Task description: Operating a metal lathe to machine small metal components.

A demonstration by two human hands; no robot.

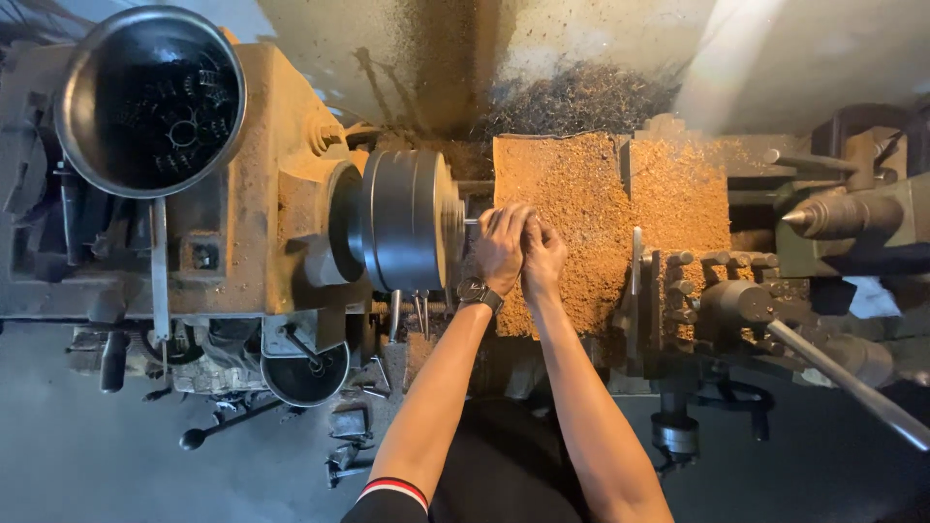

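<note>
centre of frame: left hand (502,247) and right hand (542,260) are pressing together, fingers curled narrow around a small rod (472,222) that is sticking out of the chuck (402,221); sawdust-covered lathe bed (591,203) is lying behind.

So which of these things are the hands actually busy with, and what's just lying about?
In use:
- left hand and right hand, close together by the chuck
- round grey metal chuck
- thin metal rod sticking out of the chuck, at the left fingertips

Lying about:
- round metal bowl of dark parts
- orange shavings on the bed
- pointed tailstock centre
</note>
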